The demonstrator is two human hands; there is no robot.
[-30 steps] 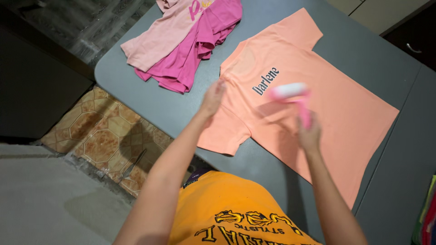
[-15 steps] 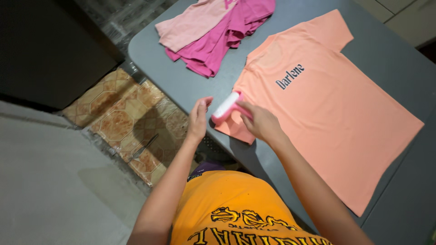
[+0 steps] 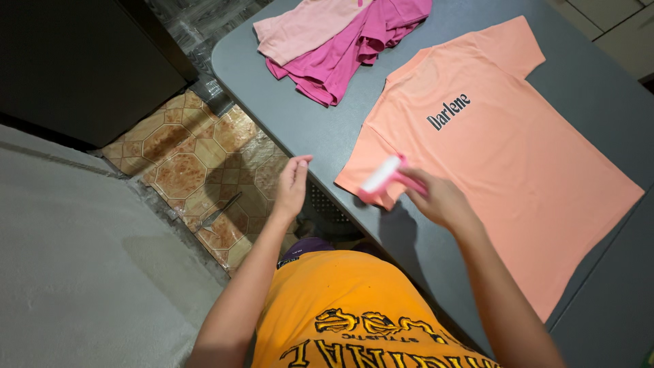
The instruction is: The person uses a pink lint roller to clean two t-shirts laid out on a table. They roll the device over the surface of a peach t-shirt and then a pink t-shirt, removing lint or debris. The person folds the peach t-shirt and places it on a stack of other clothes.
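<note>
One peach T-shirt (image 3: 504, 163) lies flat at the tabletop's (image 3: 300, 102) near edge as the right hand (image 3: 439, 201), fingers clamped on a pink lint roller (image 3: 383, 178), works the sleeve, which could bunch with the left hand (image 3: 291, 185) open, off the cloth.

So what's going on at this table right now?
A person in an orange shirt stands at a grey table with a peach T-shirt spread flat on it. The right hand holds a pink lint roller at the sleeve nearest them. The left hand hovers open off the table's edge, holding nothing. Folded pink garments lie at the far corner.
</note>
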